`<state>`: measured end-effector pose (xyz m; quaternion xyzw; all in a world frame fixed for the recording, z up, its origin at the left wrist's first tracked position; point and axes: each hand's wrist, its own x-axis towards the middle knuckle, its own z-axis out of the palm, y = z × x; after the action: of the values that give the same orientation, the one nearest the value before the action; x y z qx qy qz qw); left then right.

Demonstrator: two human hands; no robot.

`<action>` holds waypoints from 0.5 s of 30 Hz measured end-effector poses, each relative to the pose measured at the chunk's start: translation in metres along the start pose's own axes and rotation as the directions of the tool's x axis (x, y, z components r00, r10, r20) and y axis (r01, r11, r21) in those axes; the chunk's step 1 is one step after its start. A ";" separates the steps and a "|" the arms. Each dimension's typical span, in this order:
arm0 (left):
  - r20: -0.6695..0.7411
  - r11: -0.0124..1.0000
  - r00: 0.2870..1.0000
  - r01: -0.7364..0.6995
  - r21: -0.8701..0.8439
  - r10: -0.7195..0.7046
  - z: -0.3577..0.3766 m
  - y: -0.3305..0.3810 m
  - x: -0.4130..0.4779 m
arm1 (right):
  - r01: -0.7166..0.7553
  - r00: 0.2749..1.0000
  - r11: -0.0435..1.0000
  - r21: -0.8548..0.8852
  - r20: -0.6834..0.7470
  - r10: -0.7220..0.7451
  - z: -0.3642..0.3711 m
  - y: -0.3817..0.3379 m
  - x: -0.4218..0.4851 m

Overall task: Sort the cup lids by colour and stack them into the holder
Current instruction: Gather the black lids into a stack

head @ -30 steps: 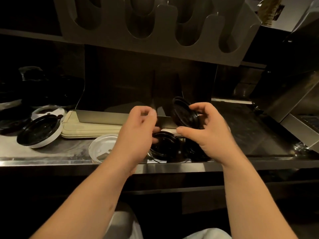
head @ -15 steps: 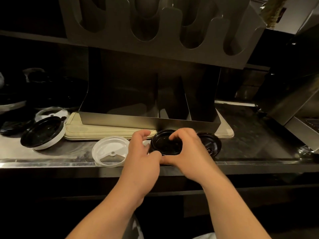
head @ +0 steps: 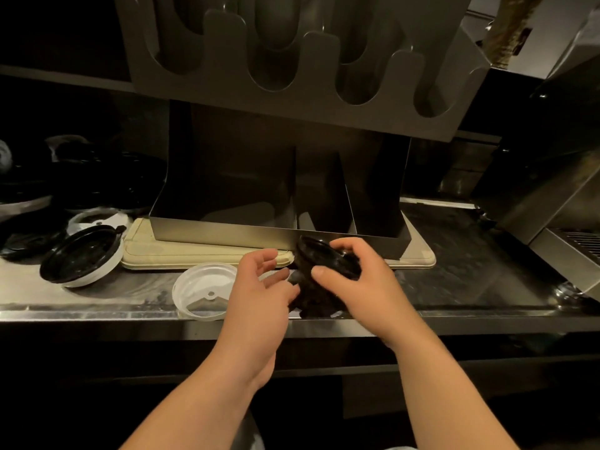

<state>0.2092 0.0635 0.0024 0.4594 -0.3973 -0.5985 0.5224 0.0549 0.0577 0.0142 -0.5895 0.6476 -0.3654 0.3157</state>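
Observation:
My right hand [head: 360, 284] grips a small stack of black lids [head: 321, 258], tilted and lifted just off the steel counter, in front of the dark holder [head: 279, 177] with its open compartments. My left hand [head: 259, 287] hovers beside the stack with fingers loosely spread, holding nothing; I cannot tell whether its fingertips touch the lids. A white lid [head: 203, 290] lies upside down on the counter left of my left hand. Further left, a black lid sits on top of a white lid [head: 82, 254].
The holder stands on a cream tray [head: 168, 251]. More dark lids [head: 74, 186] pile up at the far left. A grey cup dispenser [head: 292, 60] hangs overhead. A steel machine [head: 558, 196] fills the right side. The counter edge [head: 97, 311] runs close to me.
The right hand went down with one black lid onto the lids on the counter, and now lifts the gathered black lids, tilted. The left hand has let go and opened.

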 end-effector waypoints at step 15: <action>0.165 0.928 0.942 -0.322 0.187 0.294 0.008 0.001 -0.002 | -0.152 0.968 0.822 0.548 0.250 0.013 -0.003 -0.008 -0.015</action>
<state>0.2019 0.0654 0.0057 0.4029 -0.5600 -0.4927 0.5304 0.0585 0.0727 0.0225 -0.4802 0.4941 -0.4535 0.5653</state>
